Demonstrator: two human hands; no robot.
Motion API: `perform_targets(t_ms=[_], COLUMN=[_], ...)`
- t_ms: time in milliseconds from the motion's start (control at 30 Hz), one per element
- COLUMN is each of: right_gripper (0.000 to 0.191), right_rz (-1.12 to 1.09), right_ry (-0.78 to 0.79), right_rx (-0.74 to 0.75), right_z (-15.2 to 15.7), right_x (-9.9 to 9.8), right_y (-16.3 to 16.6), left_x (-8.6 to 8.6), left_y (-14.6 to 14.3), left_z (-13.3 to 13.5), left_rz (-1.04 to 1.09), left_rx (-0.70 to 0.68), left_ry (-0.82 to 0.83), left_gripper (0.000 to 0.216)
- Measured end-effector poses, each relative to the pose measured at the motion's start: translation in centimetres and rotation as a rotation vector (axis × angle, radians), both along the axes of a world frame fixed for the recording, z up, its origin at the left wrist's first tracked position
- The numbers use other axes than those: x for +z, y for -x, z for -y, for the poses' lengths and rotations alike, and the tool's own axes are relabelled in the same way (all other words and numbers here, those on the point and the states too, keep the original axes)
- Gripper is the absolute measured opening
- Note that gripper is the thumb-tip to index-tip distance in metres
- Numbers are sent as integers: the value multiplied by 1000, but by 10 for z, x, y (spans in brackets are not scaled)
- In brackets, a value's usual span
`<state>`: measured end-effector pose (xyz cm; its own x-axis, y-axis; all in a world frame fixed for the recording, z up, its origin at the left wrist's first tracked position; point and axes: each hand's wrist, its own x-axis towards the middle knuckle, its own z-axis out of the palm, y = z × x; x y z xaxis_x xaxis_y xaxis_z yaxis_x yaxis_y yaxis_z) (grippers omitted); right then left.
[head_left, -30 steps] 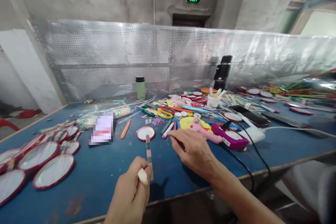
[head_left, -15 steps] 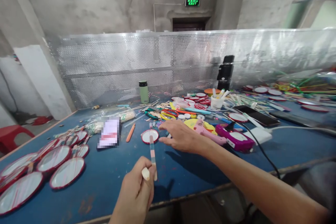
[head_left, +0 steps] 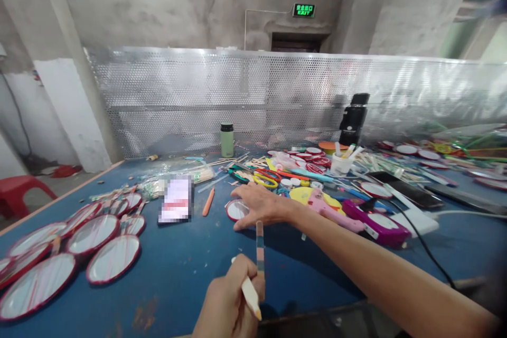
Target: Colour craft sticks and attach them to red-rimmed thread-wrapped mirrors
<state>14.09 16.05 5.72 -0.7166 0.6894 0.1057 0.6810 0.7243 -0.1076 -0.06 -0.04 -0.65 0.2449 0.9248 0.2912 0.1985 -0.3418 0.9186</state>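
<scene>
In the lower middle, my left hand is closed around a white pen-like stick with a tan tip. A flat craft stick with coloured bands stands up from the same fist. My right hand reaches in from the right, its fingers spread over a small round disc with a white face and red rim. The fingers partly cover the disc; whether they touch it I cannot tell. Just left of the disc lies an orange stick.
Red-rimmed discs lie on the left of the blue table, near a phone. A purple device, pink glue gun, white cup, black phone and cable lie right. A green bottle stands behind.
My right hand has moved over the small disc with fingers spread. My left hand, with the pen-like stick and banded stick, has shifted right and down. The view has turned slightly left.
</scene>
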Motion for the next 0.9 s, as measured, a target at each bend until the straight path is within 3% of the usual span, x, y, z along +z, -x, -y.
perform_targets(t_ms=[300,467,600,733,800,900], right_gripper=[69,76,82,82,82,81], right_rz=[-41,-187,-288,-459,-482,-467], right_ry=[4,-80,-151,-299,-357,-435], right_rx=[-28,23,40,-13,-38,-20], right_z=[-9,-1,42,108,137,163], right_x=[-4,-3,7,2,-7,-22], right_y=[4,-1,-15,-22,-17,-5], left_x=[-5,2,15,28,31,31], left_y=[5,1,7,13,13,8], left_z=[-7,0,6,4,1,-3], left_rz=[-40,172,393,315,251,217], left_rx=[-29,1,300,622,691,678], left_ry=[45,130,191,-31,-114,-140], left_gripper=[28,42,42,34,33,33])
